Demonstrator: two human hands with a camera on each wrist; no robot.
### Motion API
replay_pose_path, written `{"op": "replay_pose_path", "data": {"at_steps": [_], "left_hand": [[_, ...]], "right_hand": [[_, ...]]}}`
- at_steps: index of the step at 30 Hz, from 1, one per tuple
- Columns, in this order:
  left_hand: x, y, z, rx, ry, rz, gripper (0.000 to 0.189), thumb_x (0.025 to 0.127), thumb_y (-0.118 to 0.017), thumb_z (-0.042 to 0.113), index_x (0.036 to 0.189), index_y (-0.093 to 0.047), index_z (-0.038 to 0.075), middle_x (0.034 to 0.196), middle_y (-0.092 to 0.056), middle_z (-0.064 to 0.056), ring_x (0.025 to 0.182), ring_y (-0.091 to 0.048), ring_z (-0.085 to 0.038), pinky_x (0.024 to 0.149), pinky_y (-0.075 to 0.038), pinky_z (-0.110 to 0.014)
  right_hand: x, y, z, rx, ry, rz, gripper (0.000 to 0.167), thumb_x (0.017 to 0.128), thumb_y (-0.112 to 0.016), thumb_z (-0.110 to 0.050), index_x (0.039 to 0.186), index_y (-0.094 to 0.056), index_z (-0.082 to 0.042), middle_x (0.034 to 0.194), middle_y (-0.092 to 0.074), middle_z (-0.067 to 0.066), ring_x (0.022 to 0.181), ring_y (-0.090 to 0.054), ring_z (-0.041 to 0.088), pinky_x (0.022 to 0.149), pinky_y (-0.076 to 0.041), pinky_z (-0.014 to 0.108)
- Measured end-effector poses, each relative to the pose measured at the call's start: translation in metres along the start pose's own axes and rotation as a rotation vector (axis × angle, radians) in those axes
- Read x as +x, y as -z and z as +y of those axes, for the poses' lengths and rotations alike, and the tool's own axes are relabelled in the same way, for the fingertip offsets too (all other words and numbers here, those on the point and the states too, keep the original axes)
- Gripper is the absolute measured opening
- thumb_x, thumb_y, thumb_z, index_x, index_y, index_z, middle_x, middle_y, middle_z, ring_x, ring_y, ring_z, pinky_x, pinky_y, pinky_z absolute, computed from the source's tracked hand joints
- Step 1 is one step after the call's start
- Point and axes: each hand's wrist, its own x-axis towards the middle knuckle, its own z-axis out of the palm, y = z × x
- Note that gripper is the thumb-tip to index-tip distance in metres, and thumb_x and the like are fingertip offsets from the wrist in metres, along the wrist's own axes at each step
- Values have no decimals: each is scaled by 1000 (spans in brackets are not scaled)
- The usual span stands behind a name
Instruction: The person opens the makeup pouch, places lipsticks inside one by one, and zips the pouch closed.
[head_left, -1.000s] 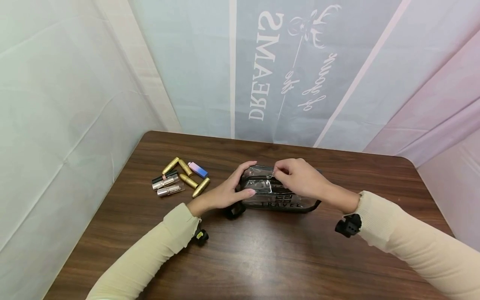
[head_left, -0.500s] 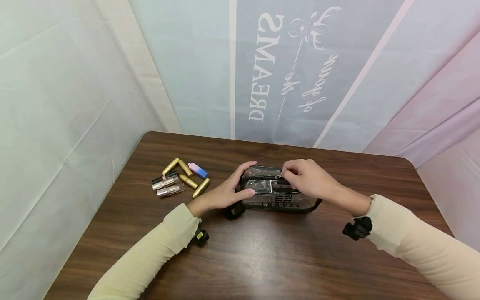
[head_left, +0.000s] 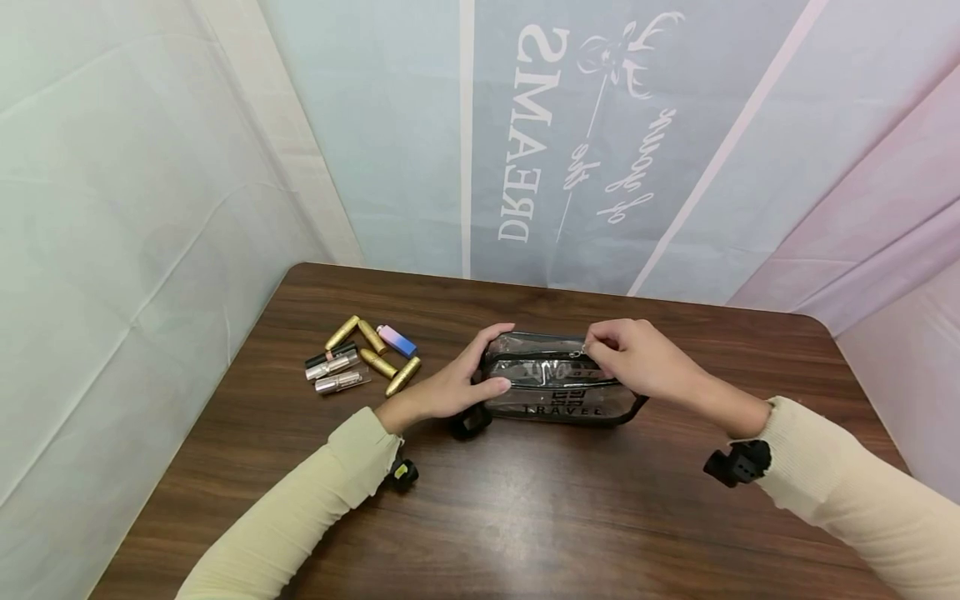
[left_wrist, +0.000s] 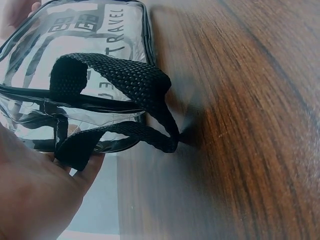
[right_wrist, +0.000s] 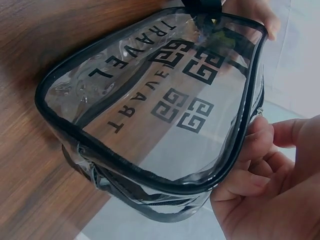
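A clear travel pouch [head_left: 536, 402] with black trim and black "TRAVEL" lettering stands on the table in the head view. My left hand [head_left: 447, 385] holds its left end, thumb on the near side and fingers round the far side. A black woven strap [left_wrist: 125, 77] loops from that end in the left wrist view. Along the pouch's top runs a zipper, and its small metal pull [head_left: 576, 354] is pinched between the thumb and curled forefinger of my right hand [head_left: 651, 363]. The right wrist view shows the pouch's transparent side panel [right_wrist: 150, 145], with nothing visible inside.
Left of the pouch lie several gold bullet-shaped tubes [head_left: 377, 362], a pink-to-blue tube [head_left: 396, 340], silver clear-ended tubes [head_left: 337, 382] and a black tube [head_left: 318, 357]. The brown wooden table [head_left: 510, 517] meets a printed curtain [head_left: 405, 167] at the back.
My right hand has moved to the right along the pouch's top, drawing the zipper pull with it. The left hand and the loose tubes have stayed put.
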Motion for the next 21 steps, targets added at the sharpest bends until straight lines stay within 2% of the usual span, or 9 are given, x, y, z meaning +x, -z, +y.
{"op": "replay_pose_path", "data": {"at_steps": [6, 16, 21], "left_hand": [[-2, -1, -3, 3, -8, 2, 83, 99, -55, 60, 162, -15, 25, 164, -19, -10, 137, -35, -25, 105, -38, -45], [-5, -1, -8, 22, -37, -2, 81, 100, -56, 57, 162, -15, 26, 166, -16, -9, 147, -27, -25, 114, -31, -51], [-7, -1, -10, 24, -35, -5, 85, 97, -53, 66, 162, -15, 26, 165, -17, -9, 146, -28, -23, 115, -30, -49]], "right_hand": [[-5, -2, 4, -6, 10, 11, 32, 107, -45, -13, 78, -59, -16, 59, -46, -3, 49, -35, 11, 51, -33, 29], [-19, -1, 17, -9, 11, 52, 33, 108, -46, -17, 76, -55, -14, 59, -34, -6, 51, -27, 8, 53, -30, 29], [-27, 0, 25, -14, 4, 70, 35, 109, -46, -20, 76, -55, -14, 60, -34, -6, 51, -28, 8, 52, -31, 29]]}}
